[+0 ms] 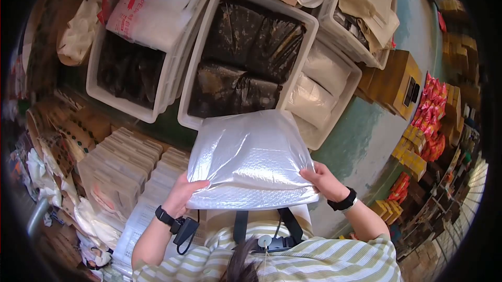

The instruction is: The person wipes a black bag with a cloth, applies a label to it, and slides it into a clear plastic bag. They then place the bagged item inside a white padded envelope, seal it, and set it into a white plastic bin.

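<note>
I hold a silvery-white bubble mailer (250, 159) flat in front of me with both hands. My left hand (184, 194) grips its lower left edge, thumb on top. My right hand (324, 180) grips its right edge near the lower corner. Both wrists wear black bands. The mailer hangs over the near end of a white bin (193, 67) filled with dark plastic-wrapped packs (246, 57).
Another white bin (97, 80) at left holds dark packs under a white bag with red print (146, 7). Right of the middle bin, a bin of white mailers (319, 86). Stacks of flat tan boxes (125, 161) lie at left. Red packets (430, 109) and yellow boxes (413, 156) stand at right.
</note>
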Demonstrator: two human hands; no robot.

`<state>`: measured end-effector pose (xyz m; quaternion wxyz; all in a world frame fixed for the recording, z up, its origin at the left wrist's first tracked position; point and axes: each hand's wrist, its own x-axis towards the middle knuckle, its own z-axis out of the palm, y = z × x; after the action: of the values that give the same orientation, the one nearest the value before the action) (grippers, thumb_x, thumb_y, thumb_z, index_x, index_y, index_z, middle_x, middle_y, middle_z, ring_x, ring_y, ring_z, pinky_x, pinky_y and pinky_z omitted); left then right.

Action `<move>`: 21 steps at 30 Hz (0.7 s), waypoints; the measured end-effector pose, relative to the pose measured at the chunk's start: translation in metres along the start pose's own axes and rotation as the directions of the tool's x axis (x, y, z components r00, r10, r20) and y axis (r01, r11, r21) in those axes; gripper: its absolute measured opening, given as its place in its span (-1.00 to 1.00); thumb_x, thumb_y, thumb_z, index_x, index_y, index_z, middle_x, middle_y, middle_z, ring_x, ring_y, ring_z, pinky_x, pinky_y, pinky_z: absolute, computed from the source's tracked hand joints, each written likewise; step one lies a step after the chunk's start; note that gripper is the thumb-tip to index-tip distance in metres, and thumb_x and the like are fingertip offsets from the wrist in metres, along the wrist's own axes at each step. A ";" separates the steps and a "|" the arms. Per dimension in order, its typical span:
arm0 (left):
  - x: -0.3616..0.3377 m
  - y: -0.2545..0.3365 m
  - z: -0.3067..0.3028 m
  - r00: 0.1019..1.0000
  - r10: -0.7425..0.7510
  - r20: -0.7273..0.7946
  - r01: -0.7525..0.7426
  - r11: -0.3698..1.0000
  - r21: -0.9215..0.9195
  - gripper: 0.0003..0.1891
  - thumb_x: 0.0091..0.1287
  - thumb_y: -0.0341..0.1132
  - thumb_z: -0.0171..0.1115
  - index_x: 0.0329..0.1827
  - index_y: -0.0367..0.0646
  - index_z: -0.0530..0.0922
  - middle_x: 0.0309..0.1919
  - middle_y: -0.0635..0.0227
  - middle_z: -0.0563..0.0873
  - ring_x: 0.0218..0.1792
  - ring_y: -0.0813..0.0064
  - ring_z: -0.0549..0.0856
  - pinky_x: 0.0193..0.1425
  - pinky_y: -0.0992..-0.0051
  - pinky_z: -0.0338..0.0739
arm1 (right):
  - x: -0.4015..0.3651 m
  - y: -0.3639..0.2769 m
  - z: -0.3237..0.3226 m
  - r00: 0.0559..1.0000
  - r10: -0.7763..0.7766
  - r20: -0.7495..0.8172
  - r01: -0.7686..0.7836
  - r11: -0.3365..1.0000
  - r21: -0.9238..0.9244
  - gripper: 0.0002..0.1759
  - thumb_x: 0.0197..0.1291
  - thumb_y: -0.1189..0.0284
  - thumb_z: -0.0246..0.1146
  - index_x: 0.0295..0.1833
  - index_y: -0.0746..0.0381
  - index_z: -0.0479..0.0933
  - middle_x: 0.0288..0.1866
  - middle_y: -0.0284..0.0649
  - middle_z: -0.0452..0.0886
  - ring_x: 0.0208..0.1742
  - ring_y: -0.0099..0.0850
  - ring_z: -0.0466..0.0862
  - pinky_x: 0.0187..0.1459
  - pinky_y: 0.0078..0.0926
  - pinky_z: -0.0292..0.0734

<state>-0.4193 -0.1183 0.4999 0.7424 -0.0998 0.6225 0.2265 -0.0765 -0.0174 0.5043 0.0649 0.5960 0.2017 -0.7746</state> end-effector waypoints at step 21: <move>0.045 -0.018 -0.112 0.928 -0.361 -0.088 0.371 0.887 0.277 -0.55 0.17 -0.39 0.33 0.13 -0.33 0.49 -0.08 0.28 0.66 -0.10 0.50 0.64 -0.03 0.52 0.52 | 0.047 0.076 -0.006 0.837 0.383 0.392 -0.419 0.908 0.008 -0.61 0.25 0.62 0.10 0.20 0.39 0.29 -0.23 -0.13 0.61 -0.42 -0.45 0.67 -0.26 -0.51 0.68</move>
<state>-0.5039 -0.1728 0.4307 0.7674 -0.1100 0.6315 -0.0124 -0.0581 -0.0774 0.4408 0.2356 0.4652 0.0192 -0.8531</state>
